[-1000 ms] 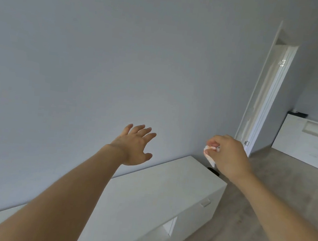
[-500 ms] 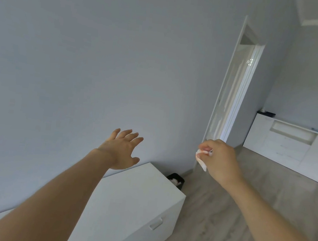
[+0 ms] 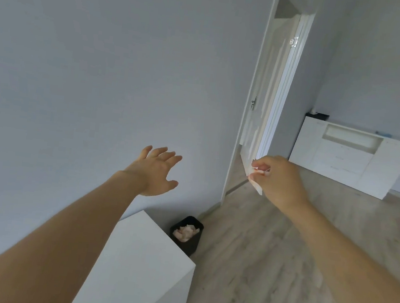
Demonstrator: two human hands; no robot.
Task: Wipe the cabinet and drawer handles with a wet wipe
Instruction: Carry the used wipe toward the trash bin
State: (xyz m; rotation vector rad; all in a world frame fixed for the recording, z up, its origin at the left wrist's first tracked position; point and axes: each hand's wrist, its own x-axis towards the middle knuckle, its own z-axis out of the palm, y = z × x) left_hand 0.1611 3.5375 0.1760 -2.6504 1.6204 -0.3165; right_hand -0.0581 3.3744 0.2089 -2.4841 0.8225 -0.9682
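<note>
The right hand (image 3: 281, 179) pinches a crumpled wet wipe (image 3: 256, 185) in mid-air. The left hand (image 3: 158, 171) is spread open and holds nothing, above the white cabinet (image 3: 141, 264). A black bin (image 3: 187, 234) of used wipes stands beside the cabinet's far corner. A white sideboard (image 3: 350, 156) stands across the wooden floor (image 3: 267, 271).

The cabinet (image 3: 146, 264) has a smooth, matt white top and front, like laminated board. The floor (image 3: 267, 271) is wood-grain planking, pale grey-brown, with a faint sheen. The wall (image 3: 104, 65) is evenly painted and matt. On the floor by the cabinet's far corner, the bin (image 3: 192, 246) looks like black plastic and holds crumpled whitish scraps (image 3: 184, 233), paper or cloth. The door (image 3: 267, 96) is glossy white, its lever (image 3: 253, 104) metallic. The wet wipe (image 3: 256, 186) is a thin, limp white sheet.
</note>
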